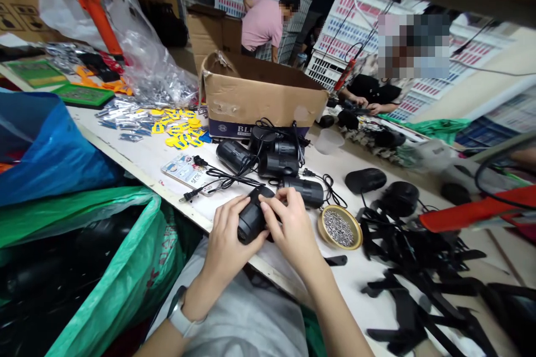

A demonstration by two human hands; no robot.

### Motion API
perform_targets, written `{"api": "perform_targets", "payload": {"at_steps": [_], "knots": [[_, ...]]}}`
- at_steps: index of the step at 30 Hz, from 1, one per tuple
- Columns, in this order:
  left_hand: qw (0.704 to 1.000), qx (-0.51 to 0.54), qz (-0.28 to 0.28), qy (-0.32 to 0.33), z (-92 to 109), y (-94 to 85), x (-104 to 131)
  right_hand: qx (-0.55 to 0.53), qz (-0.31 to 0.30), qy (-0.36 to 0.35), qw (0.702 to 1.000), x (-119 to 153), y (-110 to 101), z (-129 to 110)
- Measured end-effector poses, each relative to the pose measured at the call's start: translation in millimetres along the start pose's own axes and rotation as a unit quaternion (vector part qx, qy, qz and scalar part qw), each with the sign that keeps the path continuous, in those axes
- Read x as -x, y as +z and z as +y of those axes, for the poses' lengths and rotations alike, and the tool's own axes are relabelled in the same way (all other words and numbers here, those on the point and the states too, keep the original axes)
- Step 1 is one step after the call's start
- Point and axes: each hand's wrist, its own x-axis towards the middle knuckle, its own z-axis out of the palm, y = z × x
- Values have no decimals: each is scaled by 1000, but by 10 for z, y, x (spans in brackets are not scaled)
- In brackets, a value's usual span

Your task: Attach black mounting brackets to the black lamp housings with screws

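Note:
A black cylindrical housing (252,217) with a power cord is held between my two hands at the table's near edge. My left hand (230,228) wraps its left side, thumb underneath. On its right side, my right hand (288,220) grips with bent fingers near the top end. Just beyond lie several similar black housings (278,164) with cords and plugs. A gold bowl (359,237) of small metal screws (338,227) stands to the right of my right hand. The phone-like case (184,172) with stickers lies beyond my left hand, partly under the cords.
A large open cardboard box (263,101) stands behind the housings. Black plastic brackets (406,307) pile up at right, under a red electric screwdriver (469,212). Yellow tags (180,128) lie at left. Green (121,290) and blue bags (54,145) flank the table. Two people are at the back.

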Motion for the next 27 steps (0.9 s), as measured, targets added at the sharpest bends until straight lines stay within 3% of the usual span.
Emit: {"api": "perform_targets", "payload": {"at_steps": [6,10,13,14,16,19,23,27], "knots": [[997,51,-50,-8,11,-95,13,-77,22,5,997,86,-147,-11],[997,56,-60,-9,13,-120,41,-29,145,6,989,247,-438,23],[995,61,-71,-13,9,-147,73,65,199,108,972,427,-768,335],[995,67,-74,-13,7,-158,83,101,169,171,965,487,-861,479],[994,87,-69,-14,4,-176,99,139,46,295,944,586,-976,754],[994,105,-39,-10,2,-186,105,163,-101,354,915,649,-962,994],[993,114,30,4,18,-164,90,206,-92,300,927,614,-786,1015],[985,144,98,3,73,-133,89,146,-66,264,951,613,-686,1009]]}}
